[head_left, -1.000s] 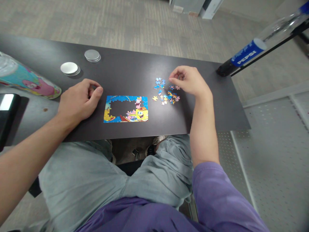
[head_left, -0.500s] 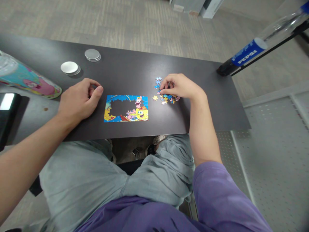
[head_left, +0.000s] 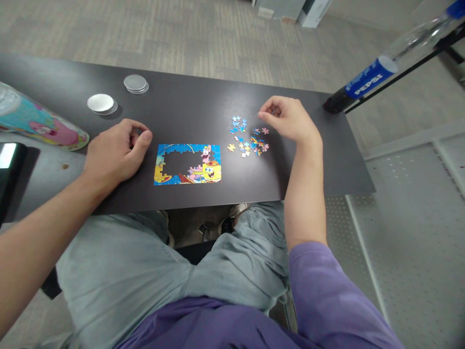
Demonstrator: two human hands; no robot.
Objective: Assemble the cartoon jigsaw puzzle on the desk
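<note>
A jigsaw puzzle (head_left: 212, 176) with a cartoon picture lies flat on the dark table, its border joined around an open middle. To its right is a spread of loose jigsaw pieces (head_left: 258, 144), mostly blue, yellow and pink. Just beyond these pieces hovers my right hand (head_left: 290, 118), thumb and fingers drawn together at the tips; whether a piece is between them I cannot make out. My left hand (head_left: 114, 150) rests on the table left of the puzzle, fingers loosely curled in, nothing visible in it.
Two small stacks of pale discs, a nearer stack (head_left: 101, 103) and a farther stack (head_left: 135, 83), stand at the back left. A cartoon-printed cylinder (head_left: 54, 127) and a black object (head_left: 12, 169) are at far left. A Pepsi bottle (head_left: 370, 77) stands by the right end.
My right hand has moved from over the loose pieces up and to the right, uncovering them. My left hand keeps its place on the table.
</note>
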